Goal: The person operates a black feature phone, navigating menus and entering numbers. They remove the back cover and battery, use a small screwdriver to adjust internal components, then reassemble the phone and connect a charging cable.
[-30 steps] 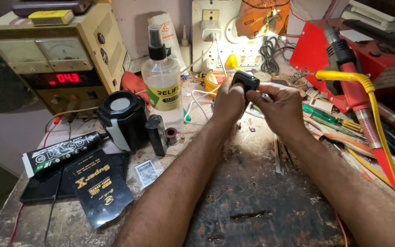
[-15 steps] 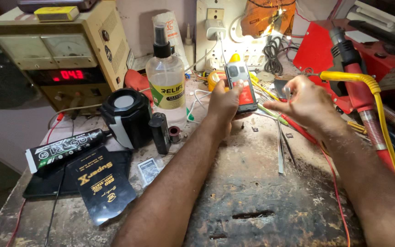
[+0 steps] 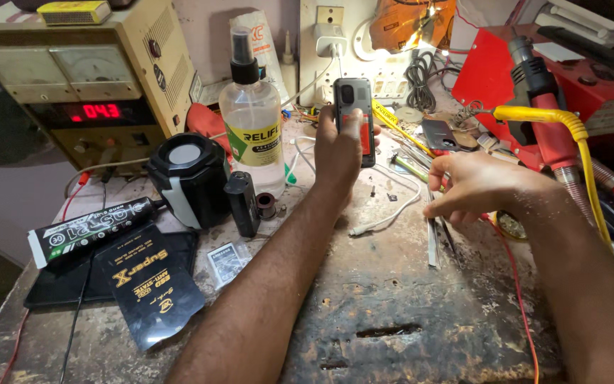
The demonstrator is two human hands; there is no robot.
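Phone held upright in my left hand, right hand down among the tools.

Small grey phone (image 3: 354, 117) stands with its long axis running 12 to 6, back side toward me, an orange-red patch showing in its lower half; it is lifted clear of the surface (image 3: 392, 313) toward 12 o'clock. My left hand (image 3: 341, 149) is the one on it, fingers (image 3: 376, 135) wrapped round its lower part in a firm grip. My right hand (image 3: 474, 186) sits well apart at 3 o'clock from the phone, low over the surface, fingers (image 3: 440, 208) half curled and pointing toward 9, tips at the metal tweezers (image 3: 433, 240) lying there; I cannot tell whether they pinch anything. A white cable (image 3: 392, 206) loops between the two hands. The clear spray bottle (image 3: 253, 117) stands just beside the left hand at 9 o'clock.
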